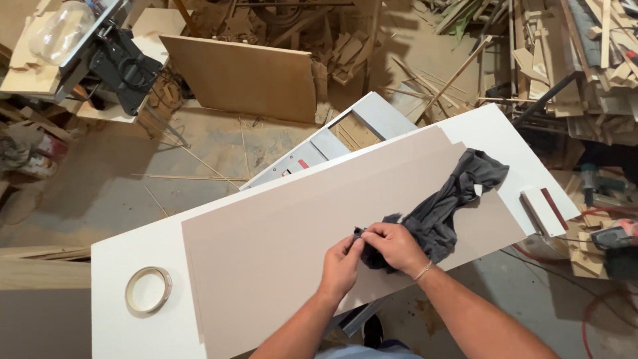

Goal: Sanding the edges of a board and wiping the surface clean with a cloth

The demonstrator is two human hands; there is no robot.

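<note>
A long beige panel [299,226] lies on a white table [139,252]. On its right part lies a crumpled dark grey cloth [458,193]. My right hand [395,246] grips the near end of the cloth, bunching it against the panel. My left hand [342,259] pinches the same end of the cloth with its fingertips, right beside the right hand. A thin bracelet sits on my right wrist.
A roll of tape [148,290] lies on the table's left part. A small white block with a dark red strip [545,209] rests at the right end. Behind stand a brown board [246,76], a machine [100,53] and wood scrap piles [578,53]. A power tool [615,236] lies at right.
</note>
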